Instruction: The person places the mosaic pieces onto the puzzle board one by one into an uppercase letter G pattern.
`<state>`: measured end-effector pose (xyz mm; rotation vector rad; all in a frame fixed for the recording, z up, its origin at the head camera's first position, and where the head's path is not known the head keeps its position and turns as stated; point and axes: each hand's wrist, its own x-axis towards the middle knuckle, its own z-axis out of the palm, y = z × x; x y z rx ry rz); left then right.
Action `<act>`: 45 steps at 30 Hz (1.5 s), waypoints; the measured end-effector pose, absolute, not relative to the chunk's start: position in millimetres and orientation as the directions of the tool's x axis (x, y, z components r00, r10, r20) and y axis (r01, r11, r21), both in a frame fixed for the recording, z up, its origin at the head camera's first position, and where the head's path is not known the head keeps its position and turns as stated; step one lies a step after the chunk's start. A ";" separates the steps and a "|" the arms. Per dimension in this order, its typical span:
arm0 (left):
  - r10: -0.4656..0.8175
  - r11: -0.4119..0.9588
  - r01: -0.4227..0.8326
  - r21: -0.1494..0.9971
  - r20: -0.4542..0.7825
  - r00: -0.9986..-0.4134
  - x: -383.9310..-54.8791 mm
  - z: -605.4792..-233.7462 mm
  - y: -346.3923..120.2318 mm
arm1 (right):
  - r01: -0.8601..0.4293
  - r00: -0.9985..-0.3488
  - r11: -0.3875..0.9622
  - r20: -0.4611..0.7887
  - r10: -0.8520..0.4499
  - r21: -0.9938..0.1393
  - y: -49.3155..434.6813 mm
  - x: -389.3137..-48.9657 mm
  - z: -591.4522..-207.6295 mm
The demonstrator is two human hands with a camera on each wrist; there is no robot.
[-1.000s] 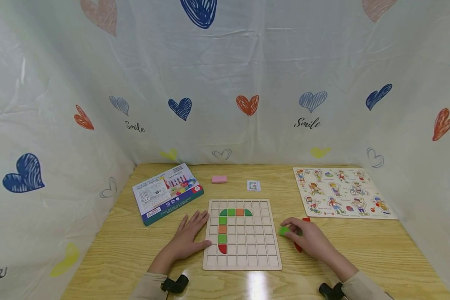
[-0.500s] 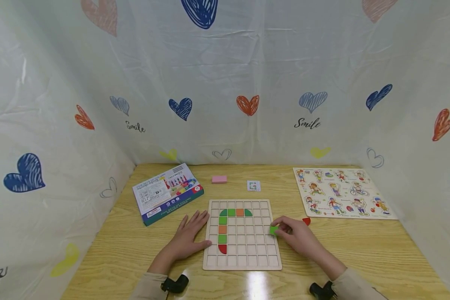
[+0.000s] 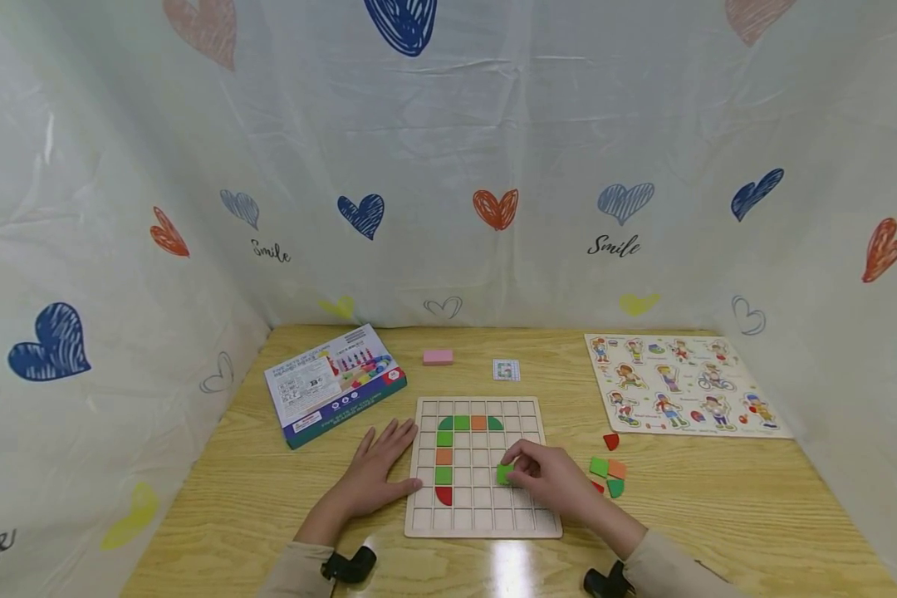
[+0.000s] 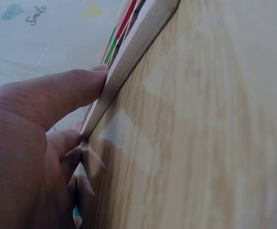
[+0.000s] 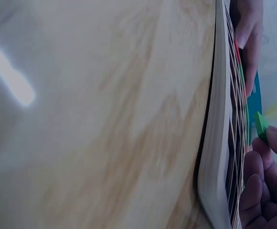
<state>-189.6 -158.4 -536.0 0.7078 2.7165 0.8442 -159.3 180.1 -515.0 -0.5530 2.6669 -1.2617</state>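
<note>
A square wooden grid board [image 3: 478, 522] lies at the middle of the table, with green, orange and red tiles set in some cells along its left column and upper row. My right hand [image 3: 549, 482] is over the board's right half and pinches a light green square tile [image 3: 504, 474] between thumb and fingers. In the right wrist view the green tile [image 5: 261, 126] tilts above the board's surface. My left hand [image 3: 377, 472] rests at the board's left edge, fingers spread and straight. The left wrist view has its thumb [image 4: 76, 90] touching the board's side.
Loose tiles lie right of the board: a green square [image 3: 599, 467], an orange square [image 3: 616, 470], a dark green piece [image 3: 615, 488] and red ones [image 3: 611, 442]. Behind are a box [image 3: 336, 386], a pink block [image 3: 438, 357], a small card [image 3: 506, 370] and a picture board [image 3: 688, 386].
My right hand has carried the light green tile left from the loose pieces to above the board, uncovering those pieces. My left hand has stayed in place.
</note>
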 end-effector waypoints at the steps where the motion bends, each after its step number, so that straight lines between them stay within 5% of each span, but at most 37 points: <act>1: 0.504 0.720 0.384 0.578 -0.056 -0.862 -189.7 -536.0 -158.4 | -0.276 -0.918 0.575 0.034 -0.395 -0.770 176.7 -158.9 -514.8; 15: 0.509 0.722 0.392 0.569 -0.053 -0.859 -189.8 -536.4 -158.5 | -0.318 -0.872 0.514 0.033 -0.488 -0.796 138.3 -154.2 -517.7; 45: 0.499 0.727 0.395 0.562 -0.037 -0.866 -188.8 -534.3 -157.8 | -0.378 -0.849 0.621 -0.011 -0.529 -0.687 117.0 -152.1 -511.1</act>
